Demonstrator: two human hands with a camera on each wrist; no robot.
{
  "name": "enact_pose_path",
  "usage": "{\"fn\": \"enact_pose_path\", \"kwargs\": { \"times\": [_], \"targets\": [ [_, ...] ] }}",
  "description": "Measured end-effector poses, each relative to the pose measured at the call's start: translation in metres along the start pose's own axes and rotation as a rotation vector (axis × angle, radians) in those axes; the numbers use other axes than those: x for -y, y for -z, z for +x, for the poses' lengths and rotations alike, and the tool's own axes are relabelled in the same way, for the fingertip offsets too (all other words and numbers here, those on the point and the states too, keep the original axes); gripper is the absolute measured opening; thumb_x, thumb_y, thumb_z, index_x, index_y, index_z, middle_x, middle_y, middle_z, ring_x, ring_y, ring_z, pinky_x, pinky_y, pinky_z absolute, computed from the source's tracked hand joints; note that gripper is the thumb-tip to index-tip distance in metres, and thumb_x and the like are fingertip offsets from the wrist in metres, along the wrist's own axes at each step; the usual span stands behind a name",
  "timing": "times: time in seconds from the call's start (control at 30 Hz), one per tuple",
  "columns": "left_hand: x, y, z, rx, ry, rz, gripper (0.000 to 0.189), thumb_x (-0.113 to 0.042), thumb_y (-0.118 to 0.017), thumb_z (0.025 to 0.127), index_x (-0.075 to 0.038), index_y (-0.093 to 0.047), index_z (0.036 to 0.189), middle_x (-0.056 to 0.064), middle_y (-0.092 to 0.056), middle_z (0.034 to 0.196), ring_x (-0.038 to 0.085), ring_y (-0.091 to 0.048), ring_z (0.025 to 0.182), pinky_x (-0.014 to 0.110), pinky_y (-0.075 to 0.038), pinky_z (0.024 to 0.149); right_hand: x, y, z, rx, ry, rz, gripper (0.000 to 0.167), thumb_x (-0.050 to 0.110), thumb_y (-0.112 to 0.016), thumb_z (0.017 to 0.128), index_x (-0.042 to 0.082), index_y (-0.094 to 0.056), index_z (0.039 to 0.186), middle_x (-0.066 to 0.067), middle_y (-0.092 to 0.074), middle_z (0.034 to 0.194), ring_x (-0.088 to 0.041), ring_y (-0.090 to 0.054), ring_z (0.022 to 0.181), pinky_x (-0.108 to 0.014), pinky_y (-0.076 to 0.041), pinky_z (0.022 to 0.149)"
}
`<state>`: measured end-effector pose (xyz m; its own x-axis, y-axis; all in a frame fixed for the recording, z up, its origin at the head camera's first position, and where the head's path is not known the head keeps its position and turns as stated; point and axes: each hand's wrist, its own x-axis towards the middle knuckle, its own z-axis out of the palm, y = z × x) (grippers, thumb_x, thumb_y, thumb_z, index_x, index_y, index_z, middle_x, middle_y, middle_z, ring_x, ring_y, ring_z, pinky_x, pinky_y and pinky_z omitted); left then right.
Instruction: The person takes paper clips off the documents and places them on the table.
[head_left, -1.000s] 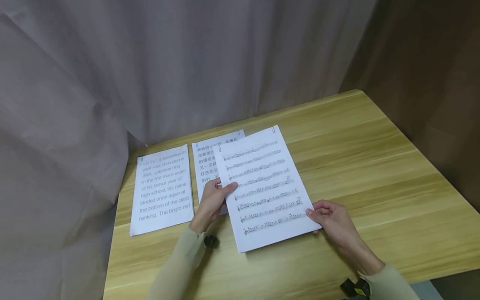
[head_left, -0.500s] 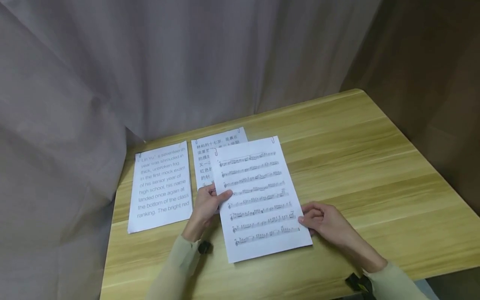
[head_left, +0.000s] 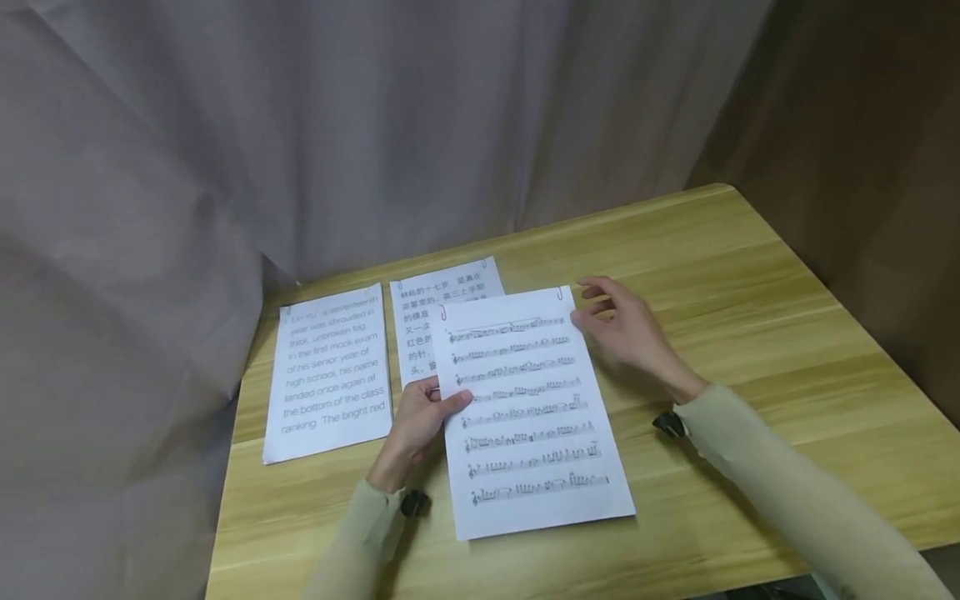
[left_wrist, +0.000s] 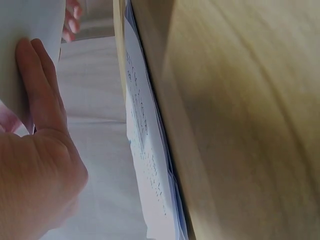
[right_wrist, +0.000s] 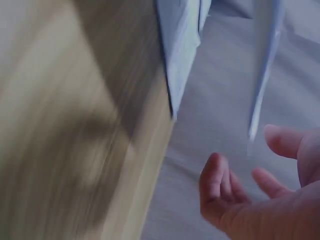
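A sheaf of sheet music (head_left: 525, 417) is held above the table, with a paper clip (head_left: 442, 312) at its top left and another paper clip (head_left: 560, 293) at its top right. My left hand (head_left: 420, 421) pinches its left edge, thumb on the printed face and fingers behind. In the left wrist view those fingers (left_wrist: 42, 80) lie flat against the back. My right hand (head_left: 626, 325) is by the top right corner. The right wrist view shows its thumb (right_wrist: 282, 141) and fingers spread apart, with the paper's edge just beyond them.
On the wooden table (head_left: 750, 333), a sheaf of English text (head_left: 330, 375) lies at the left. Beside it a sheaf of Chinese text (head_left: 420, 292) is partly covered by the music in the head view. A grey curtain (head_left: 375, 125) hangs behind the table's far edge.
My right hand has left the lower right edge of the sheet music and moved up to its top right corner. The music has come slightly nearer to me, still in my left hand.
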<state>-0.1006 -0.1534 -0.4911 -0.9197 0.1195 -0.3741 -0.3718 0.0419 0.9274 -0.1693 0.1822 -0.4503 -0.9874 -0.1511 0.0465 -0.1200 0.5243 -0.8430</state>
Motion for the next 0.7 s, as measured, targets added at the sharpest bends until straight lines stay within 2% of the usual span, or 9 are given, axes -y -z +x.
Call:
{"fn": "enact_pose_path", "kwargs": {
  "times": [0.13,0.2,0.37,0.53,0.7],
  "targets": [
    [-0.004,0.000,-0.002,0.004,0.026,0.001,0.030,-0.003,-0.076,0.097,0.003,-0.073,0.126,0.017,-0.084,0.109,0.017,-0.084,0.085,0.029,-0.068,0.080,0.001,-0.004,0.023,0.016,-0.019,0.037,0.044,0.019,-0.070,0.107,0.007,-0.061,0.148,-0.022,-0.072,0.133,-0.033,-0.074,0.111,-0.018,-0.055,0.082],
    [-0.006,0.001,-0.004,-0.002,0.043,-0.003,0.029,-0.003,-0.077,0.097,0.002,-0.073,0.125,0.016,-0.085,0.108,0.017,-0.084,0.085,0.029,-0.068,0.080,0.003,-0.006,0.029,0.026,-0.026,0.049,0.039,0.018,-0.069,0.108,0.005,-0.064,0.144,-0.021,-0.074,0.126,-0.025,-0.073,0.103,-0.015,-0.054,0.080],
    [-0.005,0.000,-0.005,-0.005,0.055,0.008,0.028,-0.004,-0.077,0.097,0.002,-0.074,0.124,0.015,-0.085,0.106,0.017,-0.083,0.083,0.029,-0.068,0.079,0.001,-0.010,0.030,0.027,-0.015,0.081,0.028,0.013,-0.069,0.107,0.002,-0.069,0.133,-0.021,-0.074,0.109,-0.010,-0.066,0.084,-0.016,-0.053,0.072],
    [-0.005,-0.001,-0.006,-0.003,0.062,0.018,0.029,-0.005,-0.077,0.097,0.001,-0.074,0.126,0.015,-0.085,0.107,0.017,-0.084,0.084,0.029,-0.068,0.079,0.001,-0.011,0.030,0.021,-0.031,0.105,0.025,0.009,-0.071,0.105,0.001,-0.071,0.129,-0.018,-0.073,0.102,-0.007,-0.065,0.080,-0.016,-0.054,0.071],
    [-0.004,-0.002,-0.007,0.008,0.050,0.014,0.030,-0.003,-0.077,0.097,0.002,-0.073,0.126,0.017,-0.084,0.109,0.018,-0.084,0.085,0.030,-0.068,0.079,-0.001,-0.012,0.031,0.017,-0.068,0.133,0.024,0.008,-0.072,0.103,0.001,-0.072,0.126,-0.008,-0.069,0.094,-0.006,-0.064,0.076,-0.018,-0.055,0.069]
  ]
}}
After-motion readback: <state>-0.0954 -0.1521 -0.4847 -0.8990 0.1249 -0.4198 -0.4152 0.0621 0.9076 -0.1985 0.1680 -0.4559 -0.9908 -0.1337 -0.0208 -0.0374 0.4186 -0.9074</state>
